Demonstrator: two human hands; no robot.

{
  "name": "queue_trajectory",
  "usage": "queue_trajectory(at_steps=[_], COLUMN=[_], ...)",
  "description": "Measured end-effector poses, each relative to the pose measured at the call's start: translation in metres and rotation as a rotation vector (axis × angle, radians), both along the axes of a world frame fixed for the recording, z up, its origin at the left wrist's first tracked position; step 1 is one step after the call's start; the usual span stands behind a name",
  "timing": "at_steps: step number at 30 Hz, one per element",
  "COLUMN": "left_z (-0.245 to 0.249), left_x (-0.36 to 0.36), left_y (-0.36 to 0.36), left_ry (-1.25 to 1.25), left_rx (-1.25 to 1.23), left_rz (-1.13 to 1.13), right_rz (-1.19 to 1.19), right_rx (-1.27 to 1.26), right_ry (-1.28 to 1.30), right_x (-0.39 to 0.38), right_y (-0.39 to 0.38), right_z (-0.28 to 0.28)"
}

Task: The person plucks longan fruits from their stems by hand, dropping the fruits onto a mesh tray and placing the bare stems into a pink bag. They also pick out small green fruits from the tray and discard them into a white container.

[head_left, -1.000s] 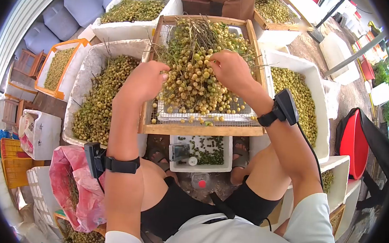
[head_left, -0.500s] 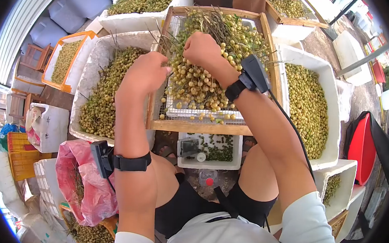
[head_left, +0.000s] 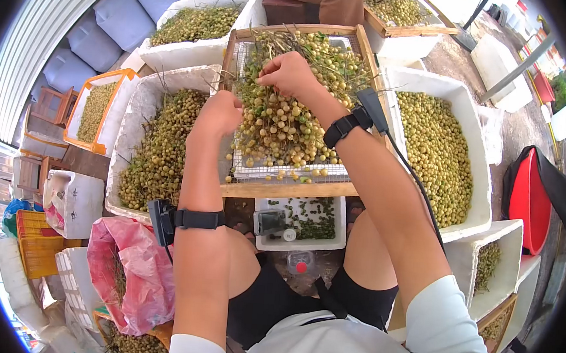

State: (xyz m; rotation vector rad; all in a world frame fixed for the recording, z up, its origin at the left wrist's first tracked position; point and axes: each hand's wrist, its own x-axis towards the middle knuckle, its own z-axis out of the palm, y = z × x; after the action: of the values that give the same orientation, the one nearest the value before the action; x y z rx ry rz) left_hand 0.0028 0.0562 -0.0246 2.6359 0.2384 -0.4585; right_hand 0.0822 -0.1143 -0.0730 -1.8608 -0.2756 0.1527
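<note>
A wood-framed wire mesh screen (head_left: pixel 275 190) lies before me, heaped with small round yellow-green fruits (head_left: pixel 280 127) on thin stems with some leaves. My right hand (head_left: pixel 290 74) is over the pile, thumb and fingers pinched; what is between the fingertips is too small to make out. At the screen's left edge, my left hand (head_left: pixel 219 113) has its fingers curled together, and their contents are hidden. Bare twigs (head_left: pixel 276 43) lie along the far part of the heap. Under the screen's near edge stands a white tray (head_left: pixel 299 245) with scattered small green fruits.
A white foam box (head_left: pixel 116 165) of stemmed fruits flanks the screen on the left. Loose fruits fill another foam box (head_left: pixel 482 190) on the right. A pink plastic bag (head_left: pixel 150 298) sits by my left forearm. Beyond the screen, a person's leg (head_left: pixel 341 3) shows.
My left hand has moved slightly right and down, its fingers now curled. My right hand has turned so its pinched fingertips show. The whole view has shifted a little.
</note>
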Motion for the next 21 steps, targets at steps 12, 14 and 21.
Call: queue_trajectory(at_steps=[12,14,21], left_z=[-0.065,-0.059,-0.086], left_x=[0.029,0.031,0.053], left_y=[0.037,0.023,0.017], left_ry=[-0.239,-0.097,-0.283], left_rx=[-0.103,-0.212,-0.009], left_rz=[-0.009,0.122,0.033], right_rz=[-0.077,-0.081,-0.272], right_rx=[-0.207,-0.175,-0.268], right_ry=[-0.237,-0.204,-0.227], right_x=[0.011,0.011,-0.018], right_y=[-0.008,-0.009,-0.032], right_z=[-0.007,-0.004,0.004])
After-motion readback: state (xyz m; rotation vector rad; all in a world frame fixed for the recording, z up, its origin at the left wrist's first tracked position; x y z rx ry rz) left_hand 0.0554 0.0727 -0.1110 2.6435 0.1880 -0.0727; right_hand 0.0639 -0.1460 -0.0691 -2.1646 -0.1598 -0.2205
